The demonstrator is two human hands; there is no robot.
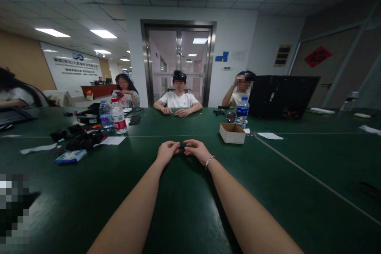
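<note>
Straight ahead, a small dark object [181,145] is held between my two hands just over the green table [184,202]. It is too small and dark for me to make out its kind. The fingertips of my left hand [167,152] pinch its left end. My right hand [199,151], with a silver bracelet [210,162] at the wrist, pinches its right end. Both forearms reach forward over the tabletop. To the right of my right hand stands an open cardboard box [232,137].
Water bottles [120,117] stand left, near a dark phone [135,120], black gear [85,139] and a blue-white packet [70,156]. Right are another bottle [242,113], a large black case [281,97] and a cable [297,166]. A person [178,97] sits opposite; others sit nearby.
</note>
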